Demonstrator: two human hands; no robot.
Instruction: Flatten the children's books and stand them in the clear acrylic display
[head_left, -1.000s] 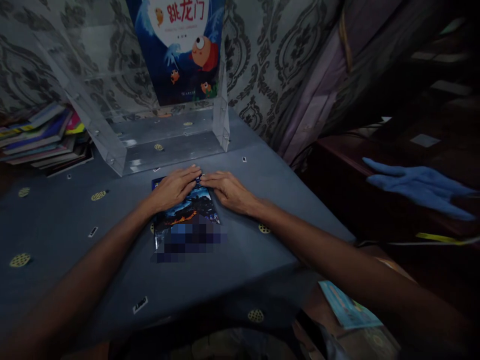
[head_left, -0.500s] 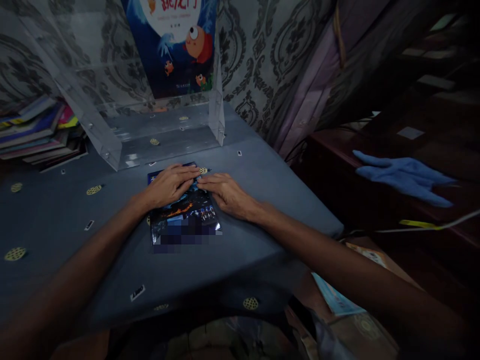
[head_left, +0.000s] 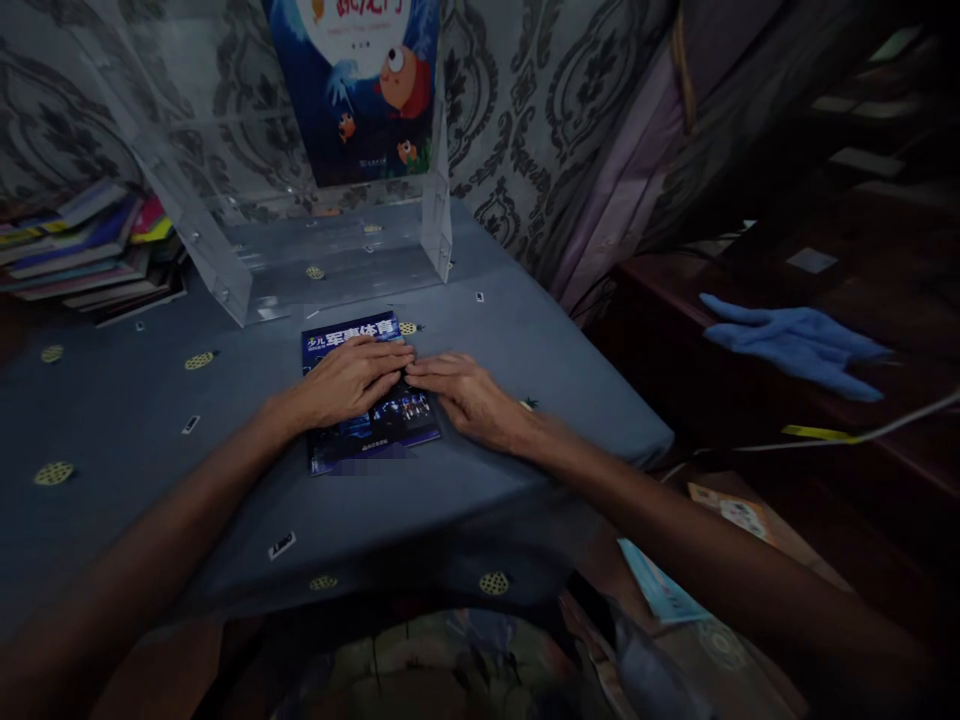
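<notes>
From the head camera, a dark blue book [head_left: 379, 428] lies flat on the grey-blue tablecloth [head_left: 150, 450], near the middle of the table and just near of a clear plastic stand [head_left: 225, 270]. The left hand [head_left: 349, 380] rests palm down on the cover with its fingers stretched out flat, gripping nothing. The right hand [head_left: 465, 392] lies flat too, its fingers on the book's right edge, its palm on the cloth. The fingertips of both hands meet over the cover.

A picture book [head_left: 360, 80] stands upright in the stand. A stack of books [head_left: 90, 250] sits far left. A blue glove [head_left: 787, 335] lies on the dark furniture to the right.
</notes>
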